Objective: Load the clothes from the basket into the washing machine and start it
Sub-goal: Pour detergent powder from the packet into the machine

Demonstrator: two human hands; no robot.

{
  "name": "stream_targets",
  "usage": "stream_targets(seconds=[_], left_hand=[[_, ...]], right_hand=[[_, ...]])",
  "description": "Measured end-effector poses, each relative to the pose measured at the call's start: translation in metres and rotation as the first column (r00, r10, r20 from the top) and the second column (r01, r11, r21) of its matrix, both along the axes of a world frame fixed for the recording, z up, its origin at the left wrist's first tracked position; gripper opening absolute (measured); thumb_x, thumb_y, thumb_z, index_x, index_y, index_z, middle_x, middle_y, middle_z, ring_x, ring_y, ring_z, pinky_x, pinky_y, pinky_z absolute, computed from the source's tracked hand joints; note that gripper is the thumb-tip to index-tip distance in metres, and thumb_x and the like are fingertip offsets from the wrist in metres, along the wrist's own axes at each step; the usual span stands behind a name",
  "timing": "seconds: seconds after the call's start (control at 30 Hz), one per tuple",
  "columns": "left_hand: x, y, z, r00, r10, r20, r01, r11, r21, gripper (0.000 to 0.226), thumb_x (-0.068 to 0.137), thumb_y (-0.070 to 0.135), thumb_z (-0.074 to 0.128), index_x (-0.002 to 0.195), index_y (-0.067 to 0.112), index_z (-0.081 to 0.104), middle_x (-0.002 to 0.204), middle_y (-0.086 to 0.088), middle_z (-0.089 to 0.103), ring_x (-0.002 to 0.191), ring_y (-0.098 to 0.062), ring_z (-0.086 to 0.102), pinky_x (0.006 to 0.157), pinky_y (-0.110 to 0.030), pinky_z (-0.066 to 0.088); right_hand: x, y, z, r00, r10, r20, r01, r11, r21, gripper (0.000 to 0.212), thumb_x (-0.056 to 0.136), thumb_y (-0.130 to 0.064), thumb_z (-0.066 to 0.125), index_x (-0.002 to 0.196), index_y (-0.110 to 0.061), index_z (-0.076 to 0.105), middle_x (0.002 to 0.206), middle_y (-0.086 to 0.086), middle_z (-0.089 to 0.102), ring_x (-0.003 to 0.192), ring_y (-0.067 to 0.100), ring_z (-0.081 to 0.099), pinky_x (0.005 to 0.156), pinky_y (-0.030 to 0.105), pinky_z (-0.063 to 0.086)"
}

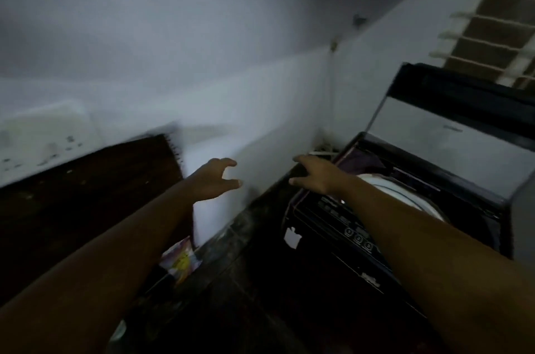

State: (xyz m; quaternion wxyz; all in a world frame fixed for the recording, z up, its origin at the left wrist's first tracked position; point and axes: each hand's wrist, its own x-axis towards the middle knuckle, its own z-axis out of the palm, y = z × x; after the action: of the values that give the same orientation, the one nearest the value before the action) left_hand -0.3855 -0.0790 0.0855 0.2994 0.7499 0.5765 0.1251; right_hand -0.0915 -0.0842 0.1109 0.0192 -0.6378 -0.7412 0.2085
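Switch plate point(43, 136): white, on the wall at far left, blurred.
Wooden panel point(86, 194): dark brown, below and right of the switch plate, leaning along the wall.
Left hand point(214, 180): stretched forward in front of the pale wall point(202, 64), fingers loosely curved, thumb held apart, gripping nothing.
Packet point(181, 259): pink and yellow, on the dark floor point(231, 281) at the foot of the wall, below the left forearm; print too blurred to read.
Cable point(333, 87): thin, hanging down the room corner between the two hands.
Right hand point(315, 174): reaching over the rear left corner of the washing machine point(327, 217), fingers spread and empty; contact with the machine's top unclear.
Washing machine: black top-loader in the right corner, lid point(451, 145) raised and tilted back.
Buttons point(358, 237): row of round ones on the front panel, just left of the right forearm.
Drum point(405, 194): white rim showing past the right forearm.
Purple cloth point(362, 162): inside the machine's opening, behind the right hand.
Window grille point(492, 20): pale bars, upper right, above the lid.
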Motion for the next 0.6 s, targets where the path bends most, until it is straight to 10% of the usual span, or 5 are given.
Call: stream_targets(seconds=[0.6], left_hand=[[-0.138,-0.102,-0.174,0.736,0.664,0.131,-0.605,0.733,-0.312,0.057,0.090,0.035,0.072,0.141,0.017,0.052,0.138,0.000,0.056,0.125,-0.020,0.055,0.097,-0.034,0.051]], right_hand=[[-0.176,0.034,-0.168,0.900,0.402,-0.170,-0.433,0.871,-0.230,0.074,0.096,-0.046,0.064,0.158,-0.025,0.029,0.160,0.010,0.033,0.140,0.031,0.041,0.111,0.040,0.037]])
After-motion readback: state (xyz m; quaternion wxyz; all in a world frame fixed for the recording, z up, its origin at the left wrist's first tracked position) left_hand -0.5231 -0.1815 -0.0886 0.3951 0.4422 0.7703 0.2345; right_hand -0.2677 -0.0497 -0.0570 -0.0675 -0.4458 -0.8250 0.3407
